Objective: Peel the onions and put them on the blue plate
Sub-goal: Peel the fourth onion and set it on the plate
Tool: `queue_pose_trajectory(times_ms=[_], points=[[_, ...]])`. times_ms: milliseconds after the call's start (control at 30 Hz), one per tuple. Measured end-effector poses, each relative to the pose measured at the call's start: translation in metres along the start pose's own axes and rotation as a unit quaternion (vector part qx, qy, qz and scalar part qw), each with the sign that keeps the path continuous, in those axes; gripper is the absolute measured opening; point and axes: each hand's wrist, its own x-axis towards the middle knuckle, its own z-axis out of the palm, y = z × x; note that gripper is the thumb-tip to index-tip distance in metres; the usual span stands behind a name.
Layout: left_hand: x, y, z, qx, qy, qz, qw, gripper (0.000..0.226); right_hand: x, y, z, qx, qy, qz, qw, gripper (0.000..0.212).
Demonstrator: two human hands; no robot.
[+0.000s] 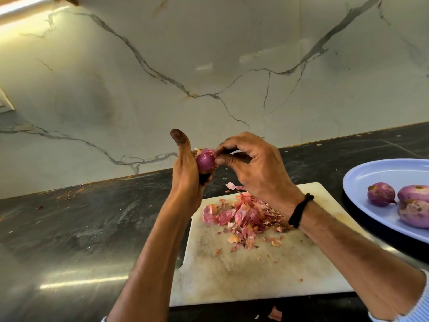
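Observation:
My left hand [185, 173] grips a small purple onion [205, 160] above the counter, thumb raised straight up. My right hand [253, 166] pinches the onion's skin at its right side with thumb and fingertips. A pile of pink onion peels [246, 214] lies on the white cutting board [232, 270] below the hands. The blue plate [371, 175] sits at the right edge and holds three peeled onions [380, 194].
The dark stone counter [81, 228] runs under everything, with bits of peel scattered along its back edge and one scrap [275, 313] in front of the board. A marble wall [209, 66] rises behind. The plate rests on a dark tray [362, 219].

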Motion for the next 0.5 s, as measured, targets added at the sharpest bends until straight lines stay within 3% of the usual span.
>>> queue_pose_trajectory(times_ms=[333, 500], points=[[-0.0038, -0.0019, -0.0007, 0.196, -0.024, 0.186, 0.963, 0.107, 0.0003, 0.0040, 0.0011, 0.036, -0.005, 0.032, 0.999, 0.015], [-0.0061, -0.0003, -0.0002, 0.170, -0.033, 0.145, 0.974, 0.109, -0.0028, 0.0036, 0.0059, -0.008, 0.024, -0.051, 0.998, 0.012]])
